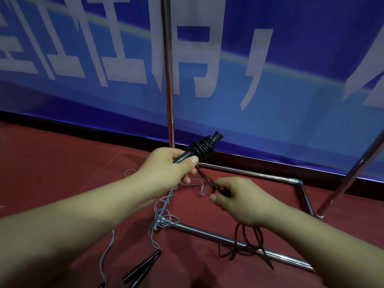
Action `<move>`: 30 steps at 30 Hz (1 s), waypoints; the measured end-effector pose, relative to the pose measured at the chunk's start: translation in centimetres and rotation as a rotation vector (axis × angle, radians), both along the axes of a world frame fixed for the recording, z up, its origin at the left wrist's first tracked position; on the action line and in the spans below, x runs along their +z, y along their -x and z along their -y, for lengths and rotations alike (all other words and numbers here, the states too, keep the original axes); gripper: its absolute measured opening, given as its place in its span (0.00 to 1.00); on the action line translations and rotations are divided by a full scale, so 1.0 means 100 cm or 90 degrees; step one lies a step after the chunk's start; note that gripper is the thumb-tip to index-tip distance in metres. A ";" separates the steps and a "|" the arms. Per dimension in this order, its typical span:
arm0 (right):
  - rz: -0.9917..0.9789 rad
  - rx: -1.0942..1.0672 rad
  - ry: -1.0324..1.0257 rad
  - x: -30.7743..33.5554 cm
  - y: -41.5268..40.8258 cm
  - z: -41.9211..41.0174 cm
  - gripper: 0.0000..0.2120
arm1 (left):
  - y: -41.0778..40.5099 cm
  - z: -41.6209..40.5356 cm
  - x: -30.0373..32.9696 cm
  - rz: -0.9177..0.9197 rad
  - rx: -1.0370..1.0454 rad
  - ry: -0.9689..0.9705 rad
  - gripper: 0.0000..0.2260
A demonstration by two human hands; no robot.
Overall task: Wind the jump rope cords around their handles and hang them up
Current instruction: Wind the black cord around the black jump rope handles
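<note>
the left hand (166, 163) is curled round the bare lower ends of a pair of black jump rope handles (204, 147), thumb pressed on top, tips pointing up and away toward the banner. the right hand (239, 199) pinches the doubled black cord (205, 177) just below the finished coils, fingers curled on it, with the slack dropping under the wrist into a loose tangle (247, 244) over the rack's front bar.

to wind well, it looks best to keep the cord taut between the two hands, lay each new turn snug against the last one instead of over it, and feed slack through the right fingers so the tangle below doesn't snag on the chrome rack base (218, 233).

a second rope, grey cord (164, 206) with its black handles (143, 265), lies unwound on the red floor (62, 163), looped about the rack's corner joint. behind stands the rack's upright pole (168, 80) and a blue banner (291, 59).
</note>
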State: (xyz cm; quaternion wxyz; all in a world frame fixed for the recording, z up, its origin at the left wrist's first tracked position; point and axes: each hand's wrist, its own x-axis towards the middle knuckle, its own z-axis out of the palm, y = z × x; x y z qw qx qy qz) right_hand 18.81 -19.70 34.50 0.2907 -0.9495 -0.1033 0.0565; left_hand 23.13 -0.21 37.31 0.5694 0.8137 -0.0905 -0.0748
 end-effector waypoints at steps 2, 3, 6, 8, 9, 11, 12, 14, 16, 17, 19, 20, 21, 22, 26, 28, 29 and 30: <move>-0.009 0.008 0.014 -0.002 0.002 -0.003 0.04 | -0.004 -0.004 -0.004 -0.005 0.019 -0.021 0.09; -0.018 0.007 0.005 -0.002 0.004 -0.005 0.02 | -0.005 -0.006 -0.007 -0.008 0.022 -0.029 0.08; -0.021 -0.004 -0.024 -0.001 0.005 -0.007 0.06 | -0.010 -0.011 -0.013 -0.007 0.035 -0.050 0.07; -0.015 -0.004 -0.027 0.002 0.006 -0.008 0.06 | -0.012 -0.013 -0.015 0.002 0.039 -0.078 0.07; -0.011 -0.004 -0.031 0.002 0.007 -0.008 0.06 | -0.013 -0.014 -0.016 0.007 0.038 -0.091 0.07; -0.005 0.003 -0.036 0.003 0.009 -0.010 0.06 | -0.014 -0.014 -0.019 0.012 0.036 -0.108 0.07; -0.001 0.010 -0.039 0.004 0.010 -0.011 0.06 | -0.015 -0.013 -0.020 0.013 0.034 -0.119 0.07; 0.005 0.029 -0.047 0.006 0.013 -0.014 0.07 | -0.016 -0.012 -0.023 0.012 0.023 -0.143 0.08; 0.015 0.036 -0.055 0.008 0.015 -0.017 0.07 | -0.016 -0.010 -0.025 0.014 0.014 -0.160 0.09; 0.023 0.033 -0.055 0.009 0.016 -0.017 0.07 | -0.016 -0.009 -0.026 0.020 0.012 -0.171 0.09; 0.038 0.018 -0.050 0.011 0.015 -0.015 0.07 | -0.016 -0.007 -0.027 0.041 0.010 -0.196 0.08; 0.043 0.010 -0.044 0.012 0.015 -0.014 0.07 | -0.017 -0.007 -0.027 0.052 0.008 -0.208 0.08; 0.044 0.002 -0.037 0.013 0.015 -0.014 0.07 | -0.017 -0.006 -0.028 0.062 0.006 -0.219 0.08; 0.040 -0.006 -0.033 0.013 0.015 -0.014 0.07 | -0.018 -0.006 -0.029 0.069 0.004 -0.228 0.07; 0.015 -0.038 -0.041 0.012 0.018 -0.016 0.11 | -0.023 -0.009 -0.035 0.090 0.023 -0.284 0.07; 0.015 -0.062 -0.044 0.011 0.019 -0.016 0.12 | -0.025 -0.010 -0.039 0.101 0.028 -0.320 0.07; 0.013 -0.073 -0.045 0.010 0.020 -0.016 0.12 | -0.026 -0.010 -0.040 0.106 0.028 -0.338 0.07; 0.010 -0.081 -0.047 0.009 0.020 -0.016 0.12 | -0.026 -0.009 -0.041 0.112 0.027 -0.351 0.07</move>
